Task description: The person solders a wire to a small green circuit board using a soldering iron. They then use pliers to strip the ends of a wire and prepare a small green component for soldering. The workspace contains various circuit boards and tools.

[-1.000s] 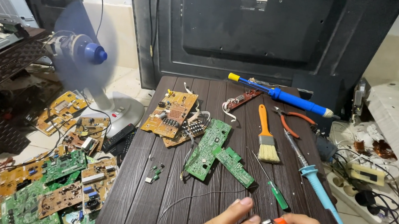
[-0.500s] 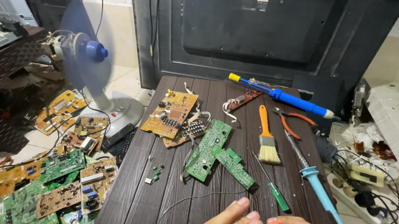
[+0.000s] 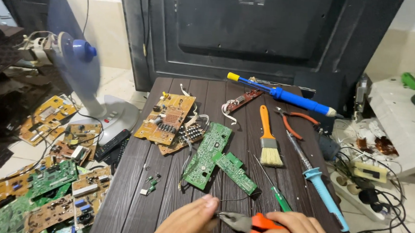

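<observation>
My right hand grips orange-handled pliers at the near edge of the dark wooden table. The plier jaws point left and meet the fingertips of my left hand, which pinch something too small to make out; a thin wire runs just above. Beyond my hands lie two green circuit boards, with a green-handled screwdriver to their right.
Brown boards, an orange brush, a blue soldering iron, a blue desoldering pump and red pliers lie on the table. A fan spins at left above boards on the floor. A black panel stands behind.
Both hands have come further up into view at the bottom edge, and the plier jaws now show clearly against my left fingertips. The fan head has turned.
</observation>
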